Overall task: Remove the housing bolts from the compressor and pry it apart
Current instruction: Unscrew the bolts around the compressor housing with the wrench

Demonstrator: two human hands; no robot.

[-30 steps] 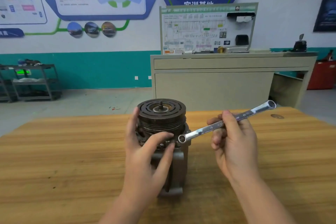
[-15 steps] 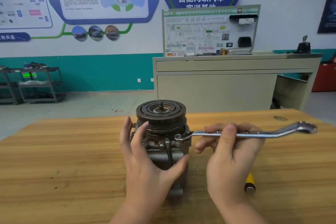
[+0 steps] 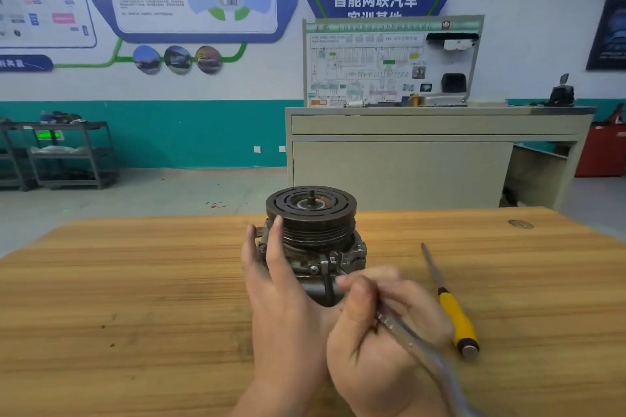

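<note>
While gripped, wrench (image 3: 411, 345) against compressor (image 3: 313, 240).

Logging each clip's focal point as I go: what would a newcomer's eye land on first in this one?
First the compressor, standing upright mid-table with its dark grooved pulley on top. Both hands crowd it: the left hand steadies its left side with straight fingers, while the right hand grips a blurred silver wrench just in front. Next, a yellow-handled screwdriver lies on the wooden table to the right.
</note>
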